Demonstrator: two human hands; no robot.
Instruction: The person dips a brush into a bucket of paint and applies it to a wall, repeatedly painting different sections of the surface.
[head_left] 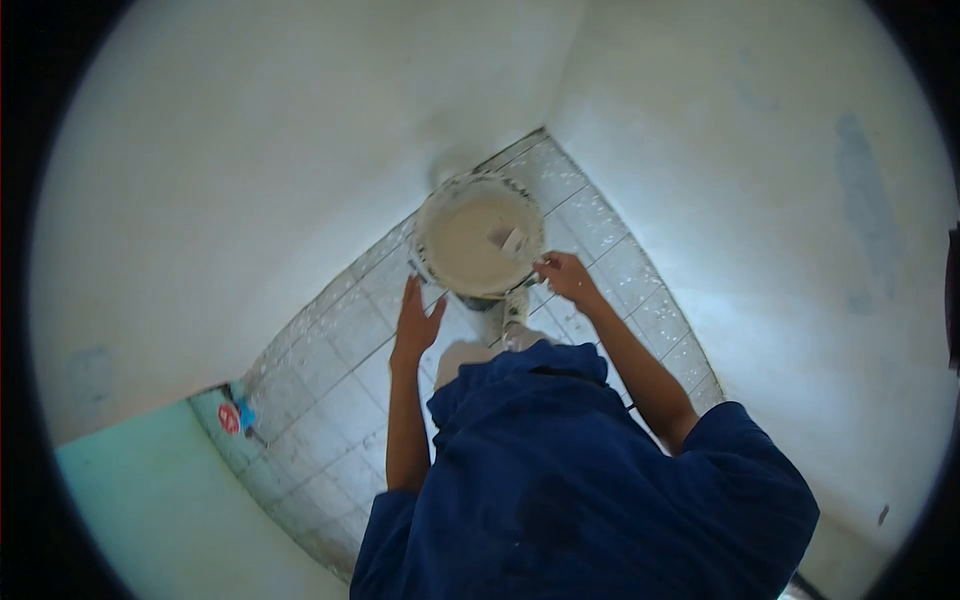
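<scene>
A round bucket (424,262) holds a beige, paint-like liquid (465,240), its rim spotted with dark and pale splashes. A small flat piece, pale with a darker part (513,241), shows in the liquid near the right side. My right hand (566,276) is closed at the bucket's right near rim, fingertips pinched on its edge. On the other side, my left hand (415,322) is open, its fingers stretched toward the left rim and the thumb apart.
Pale walls (270,170) meet in a corner beyond the bucket. Grey floor tiles (350,400) carry white spatters, mostly along the right wall. A small red, white and blue container (231,418) stands at the left by the wall. My foot (516,310) is close below the bucket.
</scene>
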